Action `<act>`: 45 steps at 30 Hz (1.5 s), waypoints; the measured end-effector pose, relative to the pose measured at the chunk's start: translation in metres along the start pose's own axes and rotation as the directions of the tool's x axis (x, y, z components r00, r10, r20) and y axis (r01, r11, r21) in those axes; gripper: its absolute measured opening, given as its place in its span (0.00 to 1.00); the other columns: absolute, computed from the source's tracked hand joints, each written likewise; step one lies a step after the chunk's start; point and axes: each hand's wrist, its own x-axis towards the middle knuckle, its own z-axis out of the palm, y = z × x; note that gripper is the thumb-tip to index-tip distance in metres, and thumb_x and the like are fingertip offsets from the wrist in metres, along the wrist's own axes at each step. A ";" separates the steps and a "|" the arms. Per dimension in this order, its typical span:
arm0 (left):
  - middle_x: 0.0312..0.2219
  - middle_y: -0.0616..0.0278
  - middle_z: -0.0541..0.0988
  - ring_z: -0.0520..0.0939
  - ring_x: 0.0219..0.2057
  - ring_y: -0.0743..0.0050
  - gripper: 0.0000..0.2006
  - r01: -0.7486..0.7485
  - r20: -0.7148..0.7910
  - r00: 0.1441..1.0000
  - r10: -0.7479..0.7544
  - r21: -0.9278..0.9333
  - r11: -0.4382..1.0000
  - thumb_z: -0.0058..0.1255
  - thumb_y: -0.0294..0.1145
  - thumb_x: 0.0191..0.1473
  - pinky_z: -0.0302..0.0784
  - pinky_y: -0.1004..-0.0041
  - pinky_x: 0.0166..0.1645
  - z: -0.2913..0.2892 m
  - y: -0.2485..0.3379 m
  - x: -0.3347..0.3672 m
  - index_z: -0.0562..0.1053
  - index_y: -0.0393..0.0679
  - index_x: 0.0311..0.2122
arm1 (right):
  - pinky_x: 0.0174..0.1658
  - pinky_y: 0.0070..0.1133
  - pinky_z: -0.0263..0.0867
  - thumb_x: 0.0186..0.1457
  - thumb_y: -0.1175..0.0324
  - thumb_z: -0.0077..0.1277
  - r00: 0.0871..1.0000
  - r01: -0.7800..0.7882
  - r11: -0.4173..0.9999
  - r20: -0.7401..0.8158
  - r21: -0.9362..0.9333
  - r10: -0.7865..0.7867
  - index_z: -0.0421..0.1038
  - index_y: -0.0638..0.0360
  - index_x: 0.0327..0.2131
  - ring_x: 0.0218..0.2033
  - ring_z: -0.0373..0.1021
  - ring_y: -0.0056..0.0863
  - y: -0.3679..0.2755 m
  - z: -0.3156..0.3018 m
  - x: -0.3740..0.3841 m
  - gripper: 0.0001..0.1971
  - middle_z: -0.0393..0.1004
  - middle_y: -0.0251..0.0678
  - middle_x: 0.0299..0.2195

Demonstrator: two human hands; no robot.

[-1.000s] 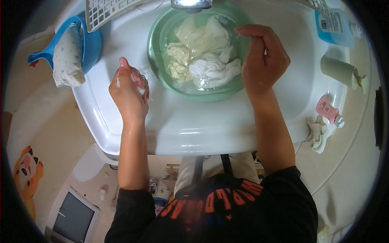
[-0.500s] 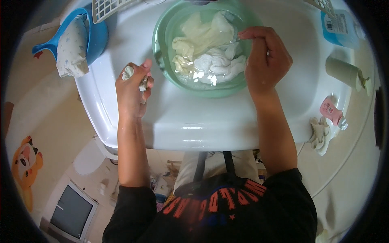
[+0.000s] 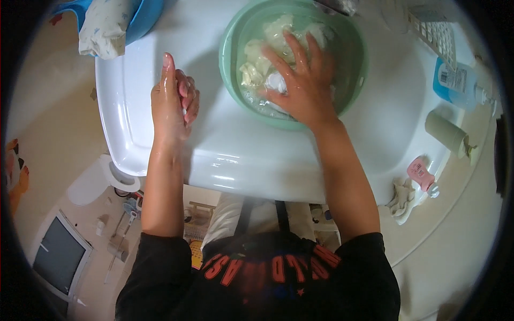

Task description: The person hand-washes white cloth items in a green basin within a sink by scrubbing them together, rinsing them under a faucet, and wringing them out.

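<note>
your left hand (image 3: 174,101) is held above the white sink (image 3: 214,166), left of the green basin (image 3: 228,64), closed round a white wad (image 3: 184,112) of which only a sliver shows; wet as your skin looks, it could slip out if your grip loosens. your right hand (image 3: 308,85) is open, fingers spread over the pale yellow cloth (image 3: 251,74) and white cloth (image 3: 276,83) in the basin's water (image 3: 348,64); i can't tell whether they touch. pressing hard there might slop water out, and a sideways push could slide the basin.
</note>
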 end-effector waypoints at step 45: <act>0.11 0.71 0.56 0.50 0.07 0.83 0.26 0.152 0.155 0.985 -0.080 -0.533 0.832 0.34 0.55 0.63 0.42 0.81 0.06 -0.015 -0.002 0.010 0.55 0.52 0.16 | 0.60 0.38 0.51 0.48 0.70 0.55 0.977 -0.058 0.973 0.214 0.223 0.010 0.52 0.60 0.59 0.55 0.57 0.47 0.042 -0.035 0.036 0.35 0.61 0.50 0.53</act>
